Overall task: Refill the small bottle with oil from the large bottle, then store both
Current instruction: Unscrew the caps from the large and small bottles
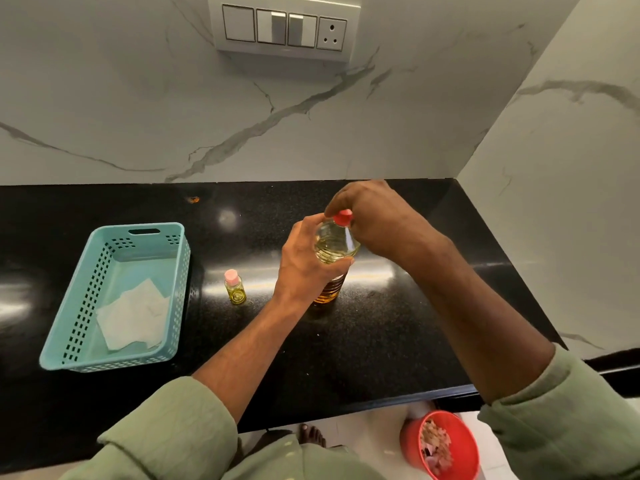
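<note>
Here, head view only. The large bottle stands upright on the black counter, toward the back and right of centre, oil showing in its shoulder and base. The left hand is wrapped round its body, holding it steady. The right hand is arched over the top, fingertips closed on the red cap. Cap looks seated on the neck; whether it is loosened I cannot tell.

The small bottle stands near, to the left of the large one, apart from it, its pink cap on. Further left a teal basket holds folded white paper. A red bin sits on the floor below the counter edge.

Judgement: the step is uncapping the large bottle, an early stage, since the small one is not yet opened. To do it well, keep the base planted on the counter and grip the body lightly; a squeeze on soft plastic could push oil out as the cap frees. Turn only with the fingertips and set the cap down within reach.
</note>
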The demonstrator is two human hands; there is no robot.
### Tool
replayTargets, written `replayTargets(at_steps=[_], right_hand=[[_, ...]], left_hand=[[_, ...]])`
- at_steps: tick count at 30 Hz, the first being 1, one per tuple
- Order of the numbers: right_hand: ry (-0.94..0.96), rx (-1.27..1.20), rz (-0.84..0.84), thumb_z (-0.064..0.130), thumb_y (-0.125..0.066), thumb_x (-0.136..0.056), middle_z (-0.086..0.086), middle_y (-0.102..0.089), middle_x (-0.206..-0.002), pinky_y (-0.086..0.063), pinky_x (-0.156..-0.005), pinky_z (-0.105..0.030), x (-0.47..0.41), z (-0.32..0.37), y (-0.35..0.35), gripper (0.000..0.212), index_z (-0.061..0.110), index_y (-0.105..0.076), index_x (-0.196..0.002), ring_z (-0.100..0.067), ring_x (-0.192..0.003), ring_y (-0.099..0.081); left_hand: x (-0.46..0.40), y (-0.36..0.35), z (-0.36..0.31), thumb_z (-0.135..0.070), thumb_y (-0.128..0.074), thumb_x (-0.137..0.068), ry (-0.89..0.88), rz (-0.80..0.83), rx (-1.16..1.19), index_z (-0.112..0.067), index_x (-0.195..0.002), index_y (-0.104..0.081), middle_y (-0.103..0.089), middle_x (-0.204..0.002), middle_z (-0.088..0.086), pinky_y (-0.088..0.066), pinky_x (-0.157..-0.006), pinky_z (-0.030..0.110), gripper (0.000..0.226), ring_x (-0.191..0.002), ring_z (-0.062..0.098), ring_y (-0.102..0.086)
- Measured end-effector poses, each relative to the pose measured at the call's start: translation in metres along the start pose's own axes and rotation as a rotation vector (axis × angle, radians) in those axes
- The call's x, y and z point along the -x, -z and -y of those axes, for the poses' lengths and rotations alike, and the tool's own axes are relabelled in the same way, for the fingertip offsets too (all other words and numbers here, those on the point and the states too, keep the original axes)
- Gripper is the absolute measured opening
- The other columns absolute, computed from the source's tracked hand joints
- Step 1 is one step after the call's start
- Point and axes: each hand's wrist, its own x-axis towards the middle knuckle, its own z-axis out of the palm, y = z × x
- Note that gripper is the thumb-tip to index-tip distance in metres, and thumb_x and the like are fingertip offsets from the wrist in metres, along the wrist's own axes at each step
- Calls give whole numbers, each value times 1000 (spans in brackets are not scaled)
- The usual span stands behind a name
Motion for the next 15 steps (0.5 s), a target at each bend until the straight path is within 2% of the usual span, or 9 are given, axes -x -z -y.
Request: replayTargets(at_steps=[3, 8, 11, 15], right_hand=[[-27, -35, -39, 8, -73, -92, -7, -64, -134, -52, -103, -38, 3, 0, 1, 39, 18, -69, -130, -24, -121, -60], [-17, -58, -134, 15, -72, -94, -9, -68, -127, -51, -100, -33, 5, -6, -1, 31, 16, -72, -125, -23, -114, -64], [66, -42, -140, 10, -70, -95, -8, -68, -123, -54, -98, -32, 6, -10, 0, 26, 15, -72, -121, -22, -110, -65], [219, -58, -175, 1, -69, -93, -8, -66, -127, -55, -97, -33, 4, -20, 6, 32, 11, -72, -123, -20, -112, -64]], left_hand=[[0, 0, -1, -30, -90, -70, -3, -4, -19, -49, -128, -43, -51, -122, -10, -57, -94, 35, 77, -112, 8, -58], [1, -1, 1, -32, -90, -69, 2, 3, -25, -48, -130, -43, -51, -123, -9, -58, -93, 35, 78, -113, 10, -59], [1, 0, 1, -31, -91, -70, 6, 10, -19, -45, -131, -44, -52, -125, -8, -58, -93, 36, 78, -115, 11, -59], [0, 1, 0, -28, -91, -70, 3, 12, -15, -39, -133, -47, -53, -126, -7, -56, -96, 38, 78, -115, 11, -58]])
